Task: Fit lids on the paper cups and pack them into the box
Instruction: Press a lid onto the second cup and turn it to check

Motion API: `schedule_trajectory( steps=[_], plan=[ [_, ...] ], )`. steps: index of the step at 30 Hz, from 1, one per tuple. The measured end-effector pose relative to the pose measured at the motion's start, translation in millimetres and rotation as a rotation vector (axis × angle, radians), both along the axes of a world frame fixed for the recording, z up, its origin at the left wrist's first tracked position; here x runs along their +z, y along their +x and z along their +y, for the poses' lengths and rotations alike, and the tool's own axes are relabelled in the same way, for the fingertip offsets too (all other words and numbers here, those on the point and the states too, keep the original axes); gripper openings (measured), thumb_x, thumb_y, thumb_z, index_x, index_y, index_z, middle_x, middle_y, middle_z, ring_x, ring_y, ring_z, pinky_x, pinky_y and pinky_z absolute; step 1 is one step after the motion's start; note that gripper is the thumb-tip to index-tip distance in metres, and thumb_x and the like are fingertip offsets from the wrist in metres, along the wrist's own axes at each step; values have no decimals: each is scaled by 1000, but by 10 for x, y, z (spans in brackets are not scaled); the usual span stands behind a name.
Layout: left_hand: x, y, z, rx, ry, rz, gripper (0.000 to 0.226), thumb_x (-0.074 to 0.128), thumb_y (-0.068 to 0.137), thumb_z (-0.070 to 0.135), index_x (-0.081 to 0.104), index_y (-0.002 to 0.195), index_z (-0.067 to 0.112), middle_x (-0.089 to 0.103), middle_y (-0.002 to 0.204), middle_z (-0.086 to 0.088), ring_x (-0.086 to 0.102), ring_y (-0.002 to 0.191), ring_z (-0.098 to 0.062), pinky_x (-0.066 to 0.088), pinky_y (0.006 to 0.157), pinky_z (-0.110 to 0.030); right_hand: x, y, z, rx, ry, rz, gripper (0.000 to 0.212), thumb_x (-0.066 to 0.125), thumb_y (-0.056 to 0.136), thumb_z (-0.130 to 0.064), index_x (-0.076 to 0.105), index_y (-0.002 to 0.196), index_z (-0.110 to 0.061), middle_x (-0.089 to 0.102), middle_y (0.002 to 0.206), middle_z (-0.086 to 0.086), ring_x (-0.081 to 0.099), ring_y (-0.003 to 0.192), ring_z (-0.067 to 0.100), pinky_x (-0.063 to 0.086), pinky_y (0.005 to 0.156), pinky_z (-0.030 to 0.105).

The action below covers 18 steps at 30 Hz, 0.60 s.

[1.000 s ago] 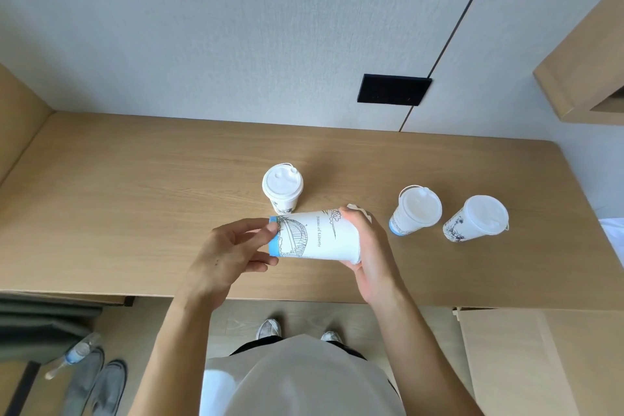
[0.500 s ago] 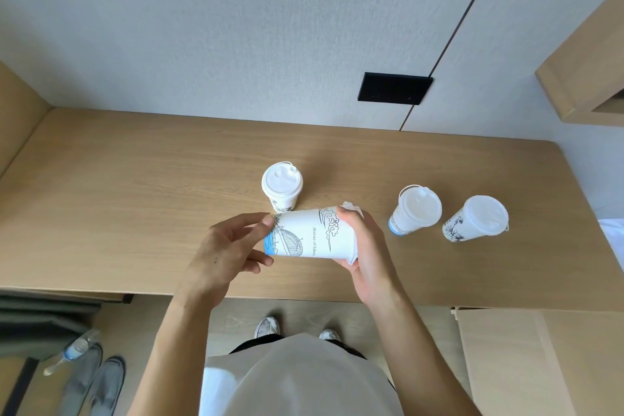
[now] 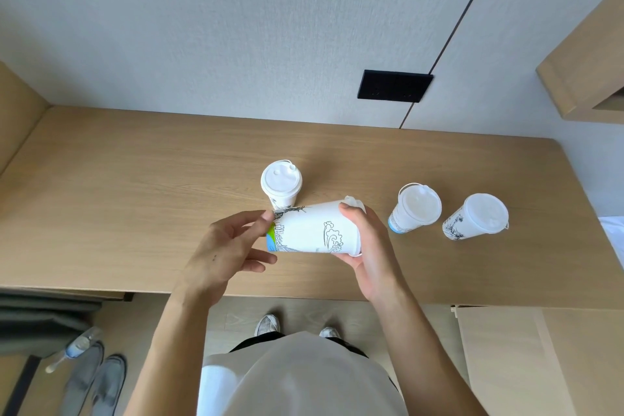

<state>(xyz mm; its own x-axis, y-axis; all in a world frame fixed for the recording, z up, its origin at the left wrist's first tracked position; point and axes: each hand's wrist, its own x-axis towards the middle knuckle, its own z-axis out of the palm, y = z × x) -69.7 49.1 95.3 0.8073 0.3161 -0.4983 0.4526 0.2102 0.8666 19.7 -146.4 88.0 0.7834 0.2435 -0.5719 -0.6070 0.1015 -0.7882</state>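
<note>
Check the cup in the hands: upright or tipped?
Tipped: the held cup lies sideways, base at left hand, lidded end in right hand.

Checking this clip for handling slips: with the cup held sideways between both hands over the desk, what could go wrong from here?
1. The held cup lies on its side, with the right hand pressing the lid end; the lid could seat crooked or pop off.
2. The left hand touches the base only with its fingertips, so the cup could slip.
3. The nearest lidded cup stands just behind and could be knocked over.
</note>
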Motion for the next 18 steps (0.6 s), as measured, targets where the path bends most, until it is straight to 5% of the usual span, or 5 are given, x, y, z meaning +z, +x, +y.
schedule_trajectory(
  steps=[11, 18],
  plan=[
    [-20, -5, 41, 0, -22, -43, 34, 73, 90, 26, 71, 123, 16, 80, 107, -8, 74, 78, -28, 59, 65, -25, -20, 6, 14, -28, -14, 4, 56, 74, 67, -48, 71, 119, -30, 73, 105, -15, 68, 107, 10, 53, 86, 34],
    [22, -17, 22, 12, -2, -38, 29, 73, 91, 30, 73, 119, 21, 80, 108, -5, 77, 76, -32, 59, 69, -33, -63, 6, 22, -7, 5, -11, 34, 74, 69, -44, 74, 101, -30, 74, 90, -17, 69, 95, 8, 51, 86, 35]
  ],
)
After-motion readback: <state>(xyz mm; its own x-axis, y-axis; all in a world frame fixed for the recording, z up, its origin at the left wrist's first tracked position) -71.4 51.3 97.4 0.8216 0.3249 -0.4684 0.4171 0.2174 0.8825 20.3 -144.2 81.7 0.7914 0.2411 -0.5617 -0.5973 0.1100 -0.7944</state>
